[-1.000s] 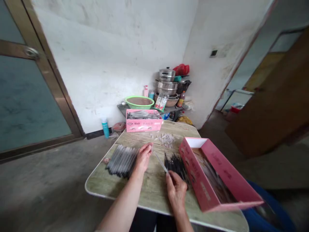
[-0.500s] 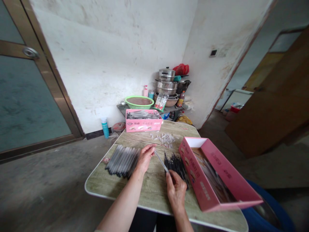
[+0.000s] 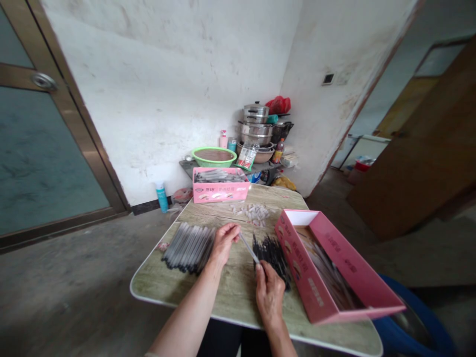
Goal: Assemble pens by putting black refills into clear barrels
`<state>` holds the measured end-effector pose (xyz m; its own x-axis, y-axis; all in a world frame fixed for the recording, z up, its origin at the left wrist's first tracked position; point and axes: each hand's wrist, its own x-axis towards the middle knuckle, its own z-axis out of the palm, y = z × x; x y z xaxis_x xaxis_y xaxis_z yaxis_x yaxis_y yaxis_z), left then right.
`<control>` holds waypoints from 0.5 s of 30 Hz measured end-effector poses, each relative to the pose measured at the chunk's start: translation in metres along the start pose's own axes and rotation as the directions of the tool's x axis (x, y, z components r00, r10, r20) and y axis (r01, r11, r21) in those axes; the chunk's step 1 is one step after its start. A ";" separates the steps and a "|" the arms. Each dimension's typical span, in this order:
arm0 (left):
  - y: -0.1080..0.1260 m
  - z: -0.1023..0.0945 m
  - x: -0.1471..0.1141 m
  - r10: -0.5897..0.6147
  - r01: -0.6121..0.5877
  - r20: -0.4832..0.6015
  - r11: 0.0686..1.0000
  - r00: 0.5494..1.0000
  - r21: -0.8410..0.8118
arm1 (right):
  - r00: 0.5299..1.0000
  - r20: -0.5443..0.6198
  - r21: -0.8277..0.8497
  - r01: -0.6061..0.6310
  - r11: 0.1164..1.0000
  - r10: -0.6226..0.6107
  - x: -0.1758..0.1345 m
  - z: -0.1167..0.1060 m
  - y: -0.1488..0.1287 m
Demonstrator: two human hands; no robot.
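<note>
Since a second ago, our left hand [image 3: 223,244] has drawn slightly closer to our right hand [image 3: 269,288]. The tube [image 3: 248,247] slants between them above the worktop [image 3: 232,302], the left fingers pinched on its 11 o'clock end, the right fingers clamped on its 5 o'clock end. Pressed out of line, so thin a tube could bow or slip, since little of it seems gripped. Dropped, it might roll among the black sticks [image 3: 271,258] at 3 o'clock. Our left hand sits close against the row [image 3: 188,248] at 9 o'clock, so a careless sweep could scatter it; overreaching towards 12 could spread the white bits [image 3: 256,214]. A swung elbow might jolt the pink box [image 3: 303,277] at 4, whose corner appears to overhang the edge.
</note>
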<state>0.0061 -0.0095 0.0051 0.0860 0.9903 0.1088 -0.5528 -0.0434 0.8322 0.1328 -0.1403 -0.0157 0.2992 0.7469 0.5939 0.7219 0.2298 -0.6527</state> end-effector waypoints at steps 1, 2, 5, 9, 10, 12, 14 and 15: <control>0.000 0.000 0.000 0.016 -0.016 0.005 1.000 1.000 0.021 | 1.000 0.003 0.000 -0.002 1.000 0.002 0.000 0.000 -0.001; 0.000 0.001 -0.001 0.033 -0.034 0.010 0.998 0.999 0.046 | 1.000 0.008 -0.002 -0.007 1.000 0.007 0.000 -0.001 -0.001; 0.001 0.003 -0.003 0.082 -0.082 0.007 0.991 0.997 0.102 | 0.999 0.027 -0.023 -0.021 1.000 0.021 0.000 -0.002 -0.003; 0.001 0.007 -0.005 0.082 -0.079 -0.040 0.995 0.996 0.067 | 0.998 0.058 -0.023 -0.003 1.000 0.004 0.000 -0.001 -0.004; 0.001 0.008 -0.005 0.071 -0.068 -0.047 0.996 0.996 0.053 | 0.998 0.066 -0.016 -0.002 1.000 0.003 0.000 -0.001 -0.004; 0.001 0.009 -0.006 0.054 -0.052 -0.050 0.998 0.997 0.035 | 0.997 0.078 0.004 -0.007 1.000 0.007 0.000 -0.001 -0.006; 0.002 0.010 -0.006 0.058 -0.057 -0.041 0.998 0.997 0.041 | 0.995 0.097 0.029 -0.020 0.999 0.017 0.001 -0.003 -0.007; 0.002 0.010 -0.007 0.068 -0.066 -0.032 0.996 0.997 0.054 | 0.994 0.109 0.042 -0.029 0.999 0.025 0.001 -0.003 -0.007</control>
<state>0.0125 -0.0174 0.0114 0.0215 0.9889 0.1473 -0.5120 -0.1156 0.8512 0.1301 -0.1433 -0.0090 0.2474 0.8157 0.5229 0.6858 0.2338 -0.6892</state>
